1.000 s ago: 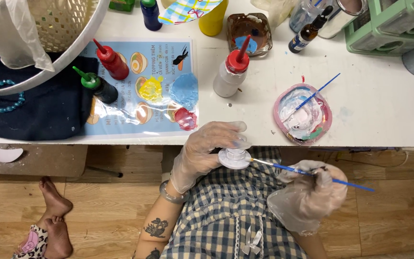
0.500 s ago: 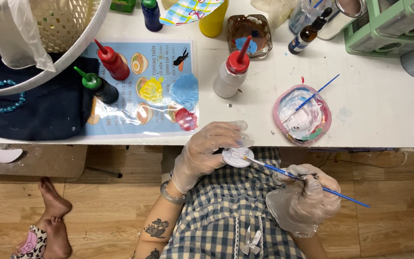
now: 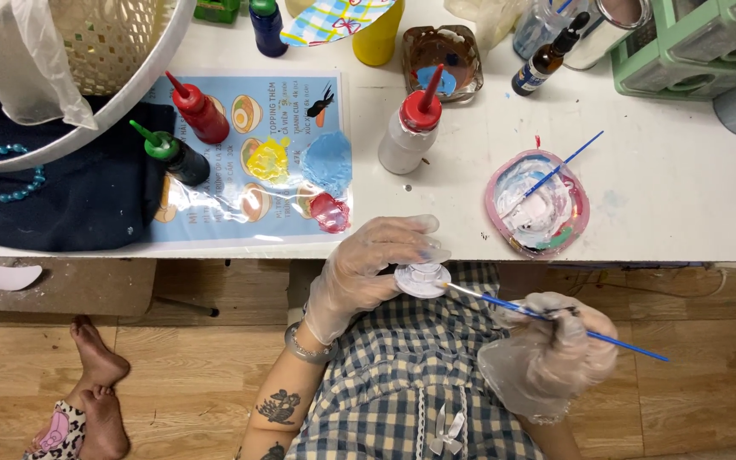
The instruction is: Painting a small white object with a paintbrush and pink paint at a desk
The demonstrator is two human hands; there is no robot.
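Head view: left hand [image 3: 368, 268] clamped on small white disc [image 3: 422, 278] just below table edge [image 3: 215, 247], steadied for painting; right hand [image 3: 555, 353] pinching blue brush [image 3: 547, 313], tip touching disc.

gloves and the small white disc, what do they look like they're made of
Gloves on the left hand and right hand: thin clear plastic film, loose, wrinkled and see-through. Small white disc: looks like matte plaster or unglazed clay, judging by its dull, chalky surface; it could also be plastic.
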